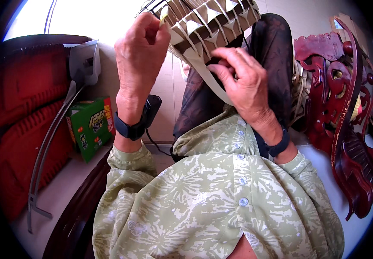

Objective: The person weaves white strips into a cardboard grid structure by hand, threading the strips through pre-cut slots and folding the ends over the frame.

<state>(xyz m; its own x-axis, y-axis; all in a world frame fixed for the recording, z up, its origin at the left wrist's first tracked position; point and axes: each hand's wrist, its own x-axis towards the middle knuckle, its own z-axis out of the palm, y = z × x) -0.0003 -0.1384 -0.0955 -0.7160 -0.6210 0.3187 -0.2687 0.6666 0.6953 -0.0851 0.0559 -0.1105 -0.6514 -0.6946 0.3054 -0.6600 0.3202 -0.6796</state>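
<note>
A brown and cream woven piece (pixel 214 21), basket-like with cords looped over dark bands and pale folded triangles, rests over my knees at the top. At its left corner my left hand (pixel 141 56) is closed, pinching a small pale yellow piece (pixel 164 15) whose kind I cannot make out. From the underside of the weave a flat cream strip (pixel 204 74) curves down toward my lap. My right hand (pixel 244 77) lies over this strip with fingers curled and thumb against it; the inside of the grip is partly hidden.
A carved dark red wooden chair part (pixel 337 95) stands at the right, with pale strips (pixel 298 95) beside it. On the left are red cushions (pixel 31 82), a grey metal-legged stand (pixel 61 108) and a green box (pixel 90 125). A black cable (pixel 154 142) hangs near my left wrist.
</note>
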